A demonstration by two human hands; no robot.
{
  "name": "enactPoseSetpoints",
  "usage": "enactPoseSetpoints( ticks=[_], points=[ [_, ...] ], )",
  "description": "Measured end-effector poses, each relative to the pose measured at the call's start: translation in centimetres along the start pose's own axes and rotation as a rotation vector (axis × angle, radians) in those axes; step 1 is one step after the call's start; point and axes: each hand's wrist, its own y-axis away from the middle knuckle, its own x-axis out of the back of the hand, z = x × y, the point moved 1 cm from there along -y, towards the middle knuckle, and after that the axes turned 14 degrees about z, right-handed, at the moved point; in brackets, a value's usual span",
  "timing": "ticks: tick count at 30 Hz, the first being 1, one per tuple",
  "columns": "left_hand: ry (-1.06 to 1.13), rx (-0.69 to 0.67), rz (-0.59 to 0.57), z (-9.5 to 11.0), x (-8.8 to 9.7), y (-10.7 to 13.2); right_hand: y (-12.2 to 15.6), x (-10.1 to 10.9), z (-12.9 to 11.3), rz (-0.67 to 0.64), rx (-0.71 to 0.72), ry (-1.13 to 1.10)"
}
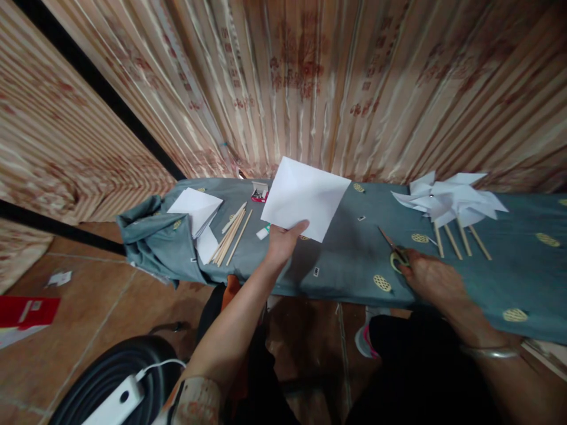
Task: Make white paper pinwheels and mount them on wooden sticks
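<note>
My left hand [283,243] pinches the lower edge of a white square sheet of paper [305,198] and holds it up over the grey-blue cloth-covered table [345,260]. My right hand [432,277] rests on the cloth, fingers curled on the yellow handles of a pair of scissors [394,251] whose blades point up and left. Several finished white paper pinwheels [449,200] on wooden sticks lie to the right of the scissors. A stack of white paper squares [195,209] and a bundle of wooden sticks [231,236] lie to the left.
A small pink-and-white box [259,192] and a little white object [263,232] lie near the sheet. Striped curtains hang behind the table. On the tiled floor are a red item [26,311], a paper scrap, a black tyre-like ring [110,372] and a white power strip [116,401].
</note>
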Motion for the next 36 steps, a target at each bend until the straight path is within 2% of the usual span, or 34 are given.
enactPoseSetpoints(
  ticks=[3, 6, 8, 9, 11, 14, 18, 25, 31, 33, 36],
  points=[
    [-0.040, -0.020, -0.016, 0.1, 0.4, -0.2, -0.9, 0.2, 0.5, -0.073, -0.124, -0.183],
    [-0.034, -0.039, 0.000, 0.5, 0.8, -0.7, -1.5, 0.9, -0.7, -0.162, -0.316, -0.790],
    [-0.012, -0.051, 0.014, 0.8, 1.0, -1.1, -1.5, 1.6, -2.7, -0.263, -0.394, -1.272],
    [-0.002, -0.055, 0.021, 1.0, 1.1, -1.3, -1.5, 1.8, -3.9, -0.302, -0.421, -1.438],
    [0.009, -0.059, 0.038, 1.2, 1.2, -1.6, -1.5, 2.0, -6.3, -0.386, -0.463, -1.679],
    [0.007, -0.047, 0.064, 1.2, 1.2, -1.9, -1.8, 1.6, -9.3, -0.480, -0.500, -1.897],
    [0.017, -0.056, 0.054, 1.0, 0.9, -2.2, -2.0, 0.7, -11.2, -0.525, -0.554, -1.972],
    [0.050, -0.103, 0.066, 1.7, 0.5, -3.1, -0.7, 1.1, -11.7, -0.621, -0.501, -1.824],
    [0.128, -0.003, 0.056, 1.7, -0.3, -2.9, 1.1, 1.1, -11.3, -0.863, -0.420, -1.884],
    [0.134, 0.042, 0.053, 1.4, -0.5, -2.7, 1.5, 1.1, -11.1, -0.867, -0.419, -1.853],
    [0.128, 0.054, 0.051, 1.2, -0.6, -2.4, 1.9, 1.0, -10.8, -0.777, -0.411, -1.775]
  ],
)
